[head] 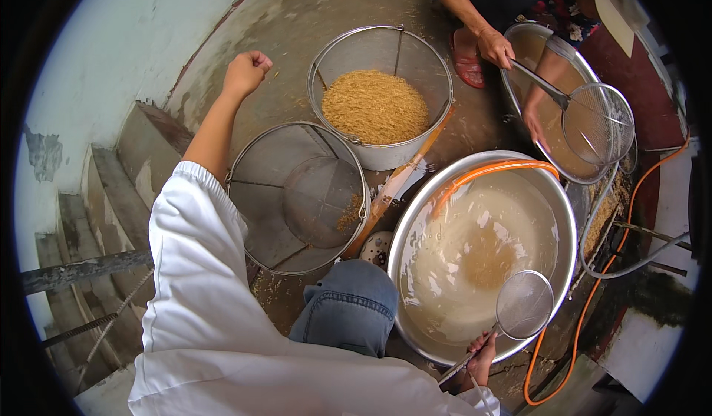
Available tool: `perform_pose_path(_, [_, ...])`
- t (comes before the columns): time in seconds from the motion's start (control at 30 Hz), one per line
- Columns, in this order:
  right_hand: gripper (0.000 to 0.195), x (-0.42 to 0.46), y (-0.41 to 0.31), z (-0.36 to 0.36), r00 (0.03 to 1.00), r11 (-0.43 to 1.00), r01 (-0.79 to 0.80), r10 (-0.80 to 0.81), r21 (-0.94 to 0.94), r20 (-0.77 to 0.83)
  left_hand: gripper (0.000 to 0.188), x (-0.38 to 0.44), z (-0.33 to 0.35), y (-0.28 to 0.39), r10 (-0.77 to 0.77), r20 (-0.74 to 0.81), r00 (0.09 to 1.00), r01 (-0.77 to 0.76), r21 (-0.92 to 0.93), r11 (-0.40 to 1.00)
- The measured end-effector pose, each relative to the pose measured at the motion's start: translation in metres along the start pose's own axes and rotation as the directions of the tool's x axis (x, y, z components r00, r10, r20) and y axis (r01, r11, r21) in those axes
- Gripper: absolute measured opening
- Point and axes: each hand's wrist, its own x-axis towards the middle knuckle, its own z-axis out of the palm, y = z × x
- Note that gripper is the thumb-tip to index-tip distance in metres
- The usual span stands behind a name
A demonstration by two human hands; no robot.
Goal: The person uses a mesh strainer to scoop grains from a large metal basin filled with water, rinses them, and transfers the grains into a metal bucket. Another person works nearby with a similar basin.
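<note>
My right hand [481, 357] grips the handle of a round wire-mesh skimmer [524, 306], its mesh head over the near right rim of a large metal basin [399, 260]. Cloudy water fills the basin, with a brown patch of sediment at the bottom. Off to the left, my left hand [248, 74] is raised above the floor with its fingers curled in, and no tool shows in it. Below and right of that hand stands a mesh-lined metal bucket [267, 216] with a few grains stuck inside. Behind it, a second bucket [384, 29] holds a heap of golden grain [375, 107].
Across from me, a co-worker's hand [495, 48] holds another mesh skimmer [598, 124] over a basin of murky water [581, 60]; their other hand [535, 127] reaches into it. An orange hose [500, 166] lies over my basin's rim. Concrete steps [111, 193] rise at left.
</note>
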Motion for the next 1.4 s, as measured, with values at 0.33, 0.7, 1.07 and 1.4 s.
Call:
perform_pose_path(0.33, [0.040, -0.011, 0.016, 0.000, 0.997, 0.988, -0.017, 0.005, 0.155, 0.083, 0.026, -0.179, -0.006, 0.240, 0.612, 0.198, 0.766, -0.457, -0.502, 0.734])
perform_pose_path(0.7, [0.042, 0.040, 0.018, -0.016, 1.000, 0.999, 0.003, -0.003, 0.043, -0.008, 0.026, -0.370, 0.071, 0.356, 0.756, 0.415, 0.507, -0.500, -0.572, 0.650])
perform_pose_path(1.07, [0.038, 0.084, 0.046, 0.096, 0.924, 0.951, -0.083, 0.185, -0.297, 0.333, 0.022, -0.356, 0.143, 0.359, 0.730, 0.441, 0.522, -0.670, -0.319, 0.671])
perform_pose_path(1.4, [0.043, 0.133, 0.001, 0.084, 0.988, 0.990, -0.021, 0.042, -0.140, 0.150, 0.026, -0.361, 0.143, 0.371, 0.731, 0.514, 0.450, -0.726, -0.267, 0.634])
